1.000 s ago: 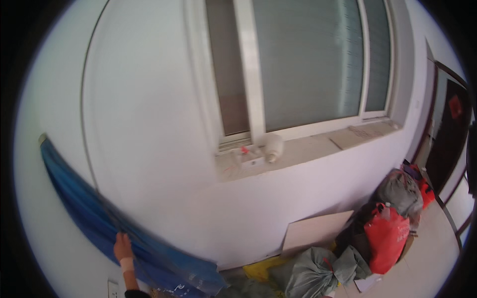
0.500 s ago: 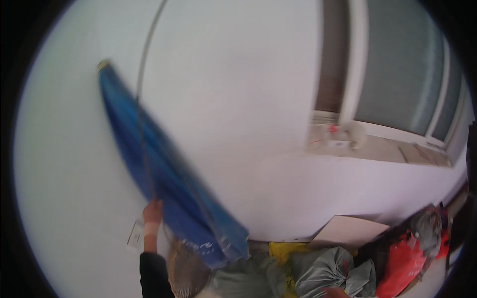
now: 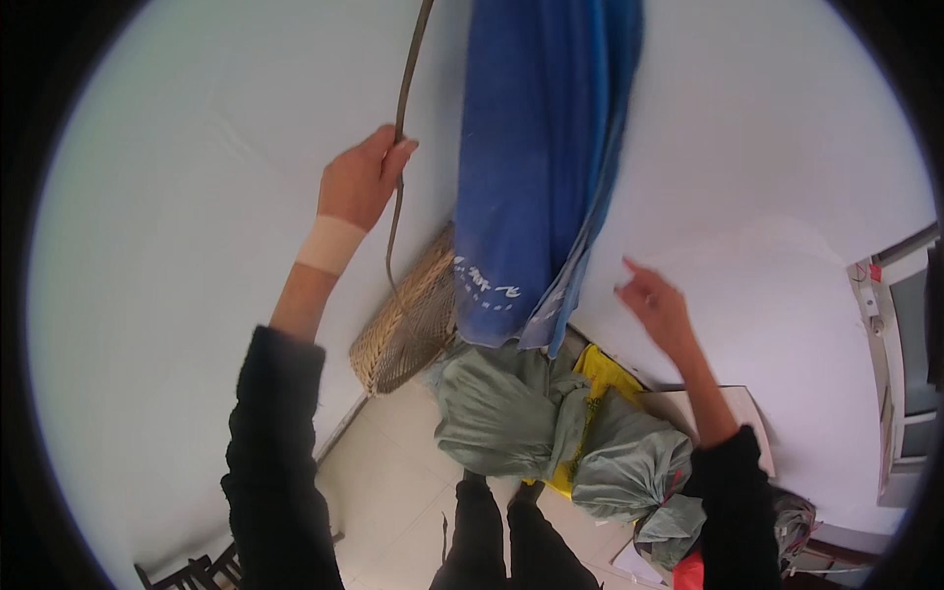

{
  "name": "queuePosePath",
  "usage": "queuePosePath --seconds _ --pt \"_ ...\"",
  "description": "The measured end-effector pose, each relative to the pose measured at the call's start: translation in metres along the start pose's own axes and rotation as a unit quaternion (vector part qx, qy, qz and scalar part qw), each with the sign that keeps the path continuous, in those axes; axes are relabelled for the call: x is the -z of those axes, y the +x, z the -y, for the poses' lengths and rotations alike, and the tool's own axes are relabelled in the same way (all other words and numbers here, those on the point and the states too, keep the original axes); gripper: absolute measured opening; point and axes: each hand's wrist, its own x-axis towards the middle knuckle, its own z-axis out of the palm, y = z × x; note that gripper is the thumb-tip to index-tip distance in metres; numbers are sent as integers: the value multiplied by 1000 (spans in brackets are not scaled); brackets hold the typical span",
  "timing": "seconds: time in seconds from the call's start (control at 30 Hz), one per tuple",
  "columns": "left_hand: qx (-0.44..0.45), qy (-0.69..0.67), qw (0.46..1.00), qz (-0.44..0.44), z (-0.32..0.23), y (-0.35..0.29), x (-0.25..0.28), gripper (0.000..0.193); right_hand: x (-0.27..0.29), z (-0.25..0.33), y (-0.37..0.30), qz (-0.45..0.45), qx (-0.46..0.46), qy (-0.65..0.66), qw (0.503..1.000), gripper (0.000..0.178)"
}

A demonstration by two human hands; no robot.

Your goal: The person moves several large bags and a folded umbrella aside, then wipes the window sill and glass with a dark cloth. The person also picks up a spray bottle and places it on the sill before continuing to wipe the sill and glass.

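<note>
My left hand (image 3: pixel 362 182) is closed around a thin brown stick (image 3: pixel 413 64), held roughly upright. The stick's lower end hangs in front of the woven basket (image 3: pixel 403 320), and its top runs out of view. Right of that hand stands a large folded blue umbrella (image 3: pixel 521 177) with white markings near its lower hem; its upper end is cut off. To the umbrella's right, my right hand (image 3: pixel 659 305) is raised with fingers loosely apart and nothing in them. It does not touch the umbrella.
Grey-green sacks (image 3: pixel 501 413) and a yellow bag (image 3: pixel 605 374) lie on the tiled floor (image 3: pixel 383 482) beneath the umbrella. A board (image 3: pixel 752 423) leans against the wall at right. The window (image 3: pixel 919 344) is far right, and a dark wooden piece (image 3: pixel 192 575) sits lower left.
The view has swung down and left. The umbrella, slanted before, now looks upright. My right hand has risen beside it, while my left hand keeps hold of the stick.
</note>
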Motion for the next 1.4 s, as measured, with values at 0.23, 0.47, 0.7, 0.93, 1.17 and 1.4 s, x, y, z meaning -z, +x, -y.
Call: queuePosePath --seconds 0.23,0.47,0.7,0.93,1.17,1.4 --pt "32 -83 996 17 19 2 -5 28 -3 32 118 -87 -27 -64 994 53" --pt "116 -276 952 67 38 6 -7 27 -80 6 -6 164 16 -55 985 36" --pt "-23 -175 981 83 81 17 -8 33 -96 -50 -347 433 -287 -200 831 39" --pt "-44 -185 979 80 77 26 -16 41 -71 20 -537 363 -530 -5 766 39" --pt "122 -236 964 -7 112 -6 -14 55 -55 20 -537 158 -526 87 831 38" --pt "236 -207 942 115 74 -190 -31 60 -47 21 -614 24 -587 188 787 37"
